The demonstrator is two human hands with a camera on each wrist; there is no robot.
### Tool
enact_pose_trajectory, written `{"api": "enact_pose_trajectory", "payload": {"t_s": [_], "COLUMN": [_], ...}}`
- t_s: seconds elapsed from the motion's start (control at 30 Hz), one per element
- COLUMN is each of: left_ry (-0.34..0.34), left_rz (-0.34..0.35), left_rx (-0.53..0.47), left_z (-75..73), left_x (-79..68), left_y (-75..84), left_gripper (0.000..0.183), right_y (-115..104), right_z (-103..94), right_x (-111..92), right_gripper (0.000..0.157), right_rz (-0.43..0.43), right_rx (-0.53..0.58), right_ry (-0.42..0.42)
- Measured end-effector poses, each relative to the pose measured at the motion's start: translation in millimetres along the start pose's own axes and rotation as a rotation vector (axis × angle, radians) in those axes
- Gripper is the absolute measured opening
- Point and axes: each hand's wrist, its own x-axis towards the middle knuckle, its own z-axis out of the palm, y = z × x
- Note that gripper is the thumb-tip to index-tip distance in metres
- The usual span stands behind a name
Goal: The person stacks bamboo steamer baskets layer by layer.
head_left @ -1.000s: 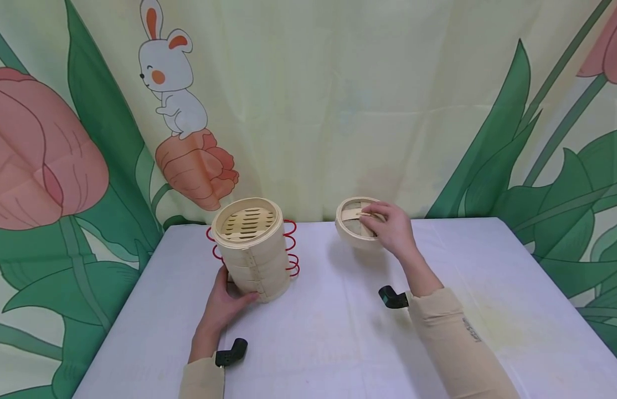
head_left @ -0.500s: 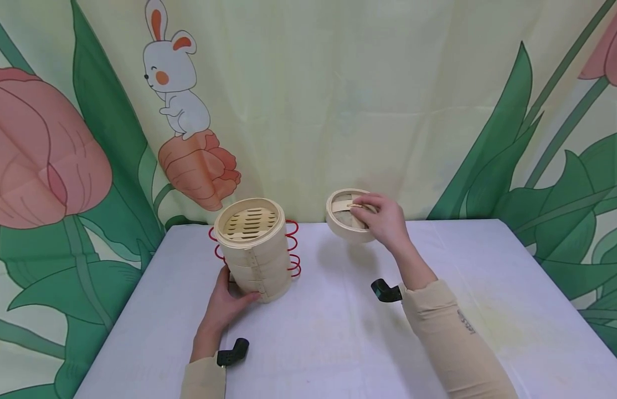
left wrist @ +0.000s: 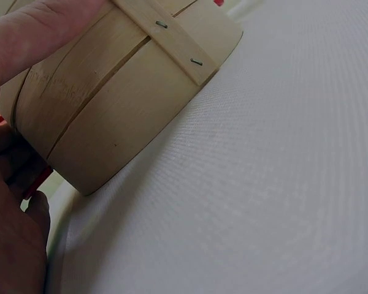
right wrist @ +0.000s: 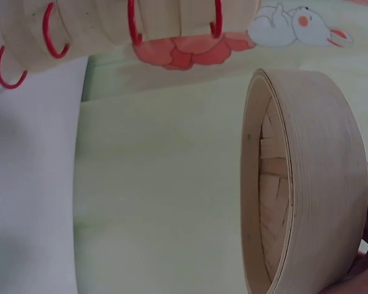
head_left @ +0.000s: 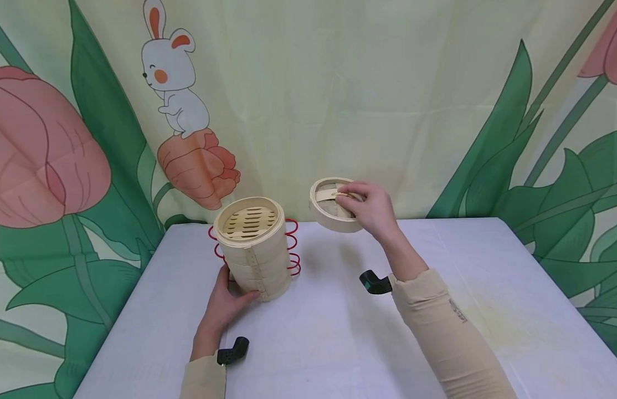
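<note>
A stack of round bamboo steamer baskets (head_left: 256,269) stands on the table at left of centre, its slatted top rack uncovered. Red loops stick out along its sides. My left hand (head_left: 222,303) grips the lower part of the stack, thumb across the front wall (left wrist: 129,116) and fingers round the left side. To the right, my right hand (head_left: 375,211) pinches the small handle strip on top of a woven bamboo steamer lid (head_left: 340,224). The lid hangs in the air, slightly tilted. Its hollow underside shows in the right wrist view, where the lid (right wrist: 325,177) is close to the stack.
A white cloth (head_left: 308,343) covers the table. Behind its far edge hangs a pale curtain (head_left: 378,100) printed with a rabbit, a carrot and tulips. Black cameras sit on both wrists, the right one (head_left: 375,282) hanging over the cloth.
My right hand has carried the lid leftward and higher, nearer the steamer stack. The left hand and the stack have stayed in place.
</note>
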Motion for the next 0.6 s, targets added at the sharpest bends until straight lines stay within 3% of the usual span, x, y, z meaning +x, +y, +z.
{"api": "enact_pose_trajectory", "payload": {"t_s": [0.6], "left_ry": [-0.005], "left_rz": [-0.028], "left_rx": [-0.001], "left_z": [-0.9], "left_x": [0.3], "left_y": [0.5], "left_gripper": [0.116], "right_y": [-39], "right_z": [30.5], "right_x": [4], "right_gripper": [0.019], "right_rz": [-0.083], "right_rx": [0.063], "right_ry": [-0.021]}}
